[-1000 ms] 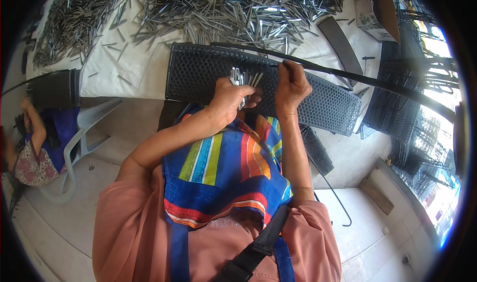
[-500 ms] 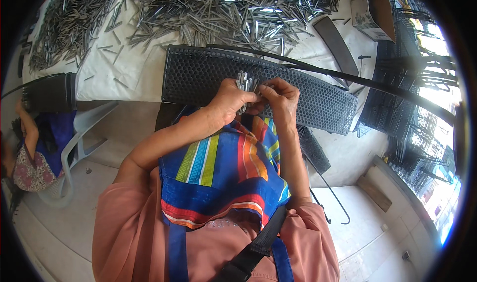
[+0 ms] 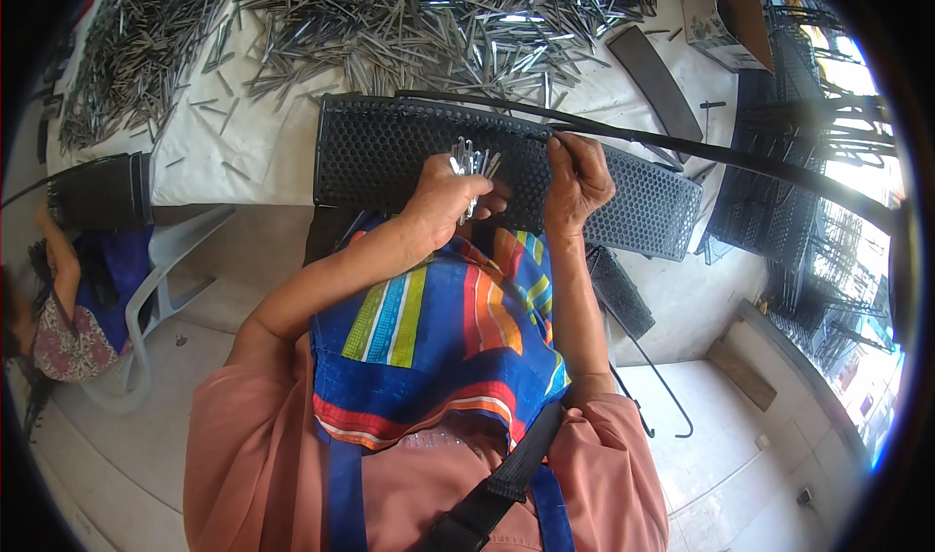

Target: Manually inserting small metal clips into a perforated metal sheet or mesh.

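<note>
My left hand (image 3: 440, 200) is closed around a bundle of thin silvery metal strips (image 3: 467, 155), held over a black perforated panel (image 3: 380, 148). The panel is long and lies crosswise in front of me, its surface full of small round holes. To the right, my right hand (image 3: 577, 190) is closed in a pinch at the panel's far edge. Whatever sits between its fingertips is too small to make out. A long black bar (image 3: 750, 167) runs along that far edge, just beyond my right fingertips.
A big heap of metal strips (image 3: 390, 26) covers the far side of the white-covered table (image 3: 263, 158). A dark flat piece (image 3: 654, 80) and a cardboard box (image 3: 711, 17) stand at the far right. Black racks (image 3: 779, 192) are stacked beyond. Another person's arm (image 3: 60, 255) is at left, by a pale chair (image 3: 146, 309).
My right hand has moved away from the bundle, up and right to the panel's far edge. My left hand keeps its hold on the strips, shifted slightly left.
</note>
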